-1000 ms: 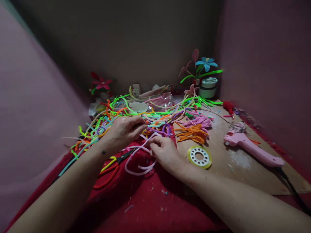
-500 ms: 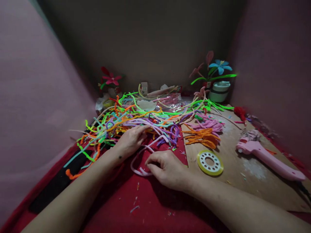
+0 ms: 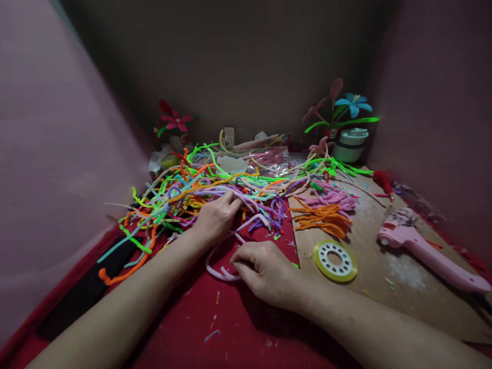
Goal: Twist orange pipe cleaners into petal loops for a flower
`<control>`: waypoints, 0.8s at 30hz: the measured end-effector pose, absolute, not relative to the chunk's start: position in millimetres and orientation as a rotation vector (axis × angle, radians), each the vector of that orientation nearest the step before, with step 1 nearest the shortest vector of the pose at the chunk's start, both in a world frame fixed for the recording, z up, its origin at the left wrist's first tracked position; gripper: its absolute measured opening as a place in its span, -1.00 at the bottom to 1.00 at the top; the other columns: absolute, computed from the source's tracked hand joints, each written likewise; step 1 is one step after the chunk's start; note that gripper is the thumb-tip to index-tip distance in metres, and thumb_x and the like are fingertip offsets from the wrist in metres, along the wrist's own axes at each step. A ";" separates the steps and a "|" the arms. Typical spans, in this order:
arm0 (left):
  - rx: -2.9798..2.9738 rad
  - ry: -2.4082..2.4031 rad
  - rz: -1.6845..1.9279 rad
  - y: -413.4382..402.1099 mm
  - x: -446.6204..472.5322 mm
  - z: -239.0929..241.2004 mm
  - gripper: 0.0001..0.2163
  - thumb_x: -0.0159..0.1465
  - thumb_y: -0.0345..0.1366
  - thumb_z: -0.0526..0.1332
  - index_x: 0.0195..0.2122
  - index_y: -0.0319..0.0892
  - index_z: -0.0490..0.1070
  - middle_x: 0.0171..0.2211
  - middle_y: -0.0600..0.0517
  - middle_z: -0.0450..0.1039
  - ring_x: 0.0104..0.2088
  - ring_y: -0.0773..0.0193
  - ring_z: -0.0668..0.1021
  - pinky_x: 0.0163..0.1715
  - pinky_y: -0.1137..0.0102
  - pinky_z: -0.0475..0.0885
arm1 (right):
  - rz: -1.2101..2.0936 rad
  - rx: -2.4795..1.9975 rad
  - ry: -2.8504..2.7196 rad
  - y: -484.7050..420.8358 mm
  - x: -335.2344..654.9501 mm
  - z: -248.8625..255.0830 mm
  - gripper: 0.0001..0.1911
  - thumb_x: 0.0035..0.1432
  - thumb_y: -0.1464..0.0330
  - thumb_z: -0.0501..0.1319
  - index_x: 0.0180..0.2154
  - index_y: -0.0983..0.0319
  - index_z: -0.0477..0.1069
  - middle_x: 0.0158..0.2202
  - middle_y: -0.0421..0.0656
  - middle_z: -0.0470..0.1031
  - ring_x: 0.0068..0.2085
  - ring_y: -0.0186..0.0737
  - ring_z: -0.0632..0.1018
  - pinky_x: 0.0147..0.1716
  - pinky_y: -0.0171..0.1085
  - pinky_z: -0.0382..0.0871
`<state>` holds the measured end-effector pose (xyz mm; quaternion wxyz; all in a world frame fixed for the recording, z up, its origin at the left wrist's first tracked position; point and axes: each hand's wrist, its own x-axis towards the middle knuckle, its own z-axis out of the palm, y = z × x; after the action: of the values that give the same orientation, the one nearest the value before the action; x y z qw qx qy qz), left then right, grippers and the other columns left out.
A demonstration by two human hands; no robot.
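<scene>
A tangled heap of coloured pipe cleaners (image 3: 184,197) spreads over the red cloth. My left hand (image 3: 217,215) reaches to the heap's near edge, its fingers closed at the lavender pipe cleaners (image 3: 249,199); the exact hold is partly hidden. Nearer to me, my right hand (image 3: 265,269) is closed in a pinch, thumb against forefinger. A curved pale lilac pipe cleaner (image 3: 215,272) runs to its fingertips, lying between the two hands just above the cloth or on it. Part of that strand is hidden behind my fingers.
On the brown board (image 3: 369,302) at right are a yellow tape roll (image 3: 335,260), a pink glue gun (image 3: 430,256) and orange pipe cleaners (image 3: 325,221). Behind stand a pale lidded pot (image 3: 350,146), a blue flower (image 3: 353,104) and a clear plastic bag (image 3: 274,161). Small scraps dot the red cloth (image 3: 184,333).
My left hand has shifted slightly right and forward, its fingers now drawn closer together at the lavender strands. The right hand stays nearly still. The view has moved a little.
</scene>
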<state>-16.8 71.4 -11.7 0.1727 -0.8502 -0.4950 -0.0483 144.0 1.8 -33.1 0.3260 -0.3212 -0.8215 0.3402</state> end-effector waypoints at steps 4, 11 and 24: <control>-2.528 -1.422 -0.480 68.7 -23.2 -1.3 -0.81 0.26 -0.40 0.01 -0.24 -0.17 0.40 -0.23 -0.03 0.41 -0.30 0.31 0.47 -0.43 0.49 0.31 | 0.941 -0.873 -2.058 3.7 144.0 -32.6 -0.81 0.06 0.50 0.10 -0.41 0.28 0.49 -0.44 -0.15 0.53 -0.41 -0.33 0.49 -0.38 -0.39 0.26; -2.976 -1.475 -0.828 58.9 -38.0 18.9 -0.90 0.20 -0.42 0.12 -0.42 -0.23 0.40 -0.41 0.03 0.40 -0.37 0.35 0.44 -0.35 0.49 0.33 | 1.329 -0.960 -1.654 14.0 142.3 -33.6 -0.81 0.08 0.43 0.09 -0.29 0.27 0.46 -0.47 -0.21 0.48 -0.45 -0.37 0.45 -0.46 -0.39 0.28; -3.033 -1.252 -0.593 42.2 -26.7 10.4 -0.84 0.28 -0.37 0.05 -0.35 -0.21 0.40 -0.32 -0.01 0.40 -0.34 0.37 0.45 -0.35 0.51 0.31 | 1.655 -0.983 -1.294 18.5 145.8 -22.1 -0.82 0.06 0.28 0.14 -0.45 0.28 0.35 -0.67 -0.32 0.31 -0.74 -0.51 0.22 -0.76 -0.45 0.06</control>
<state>-26.7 42.2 10.4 -0.0963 -0.9054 -0.3738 -0.1770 145.8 18.5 -22.1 0.3998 -0.3886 -0.5113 0.6540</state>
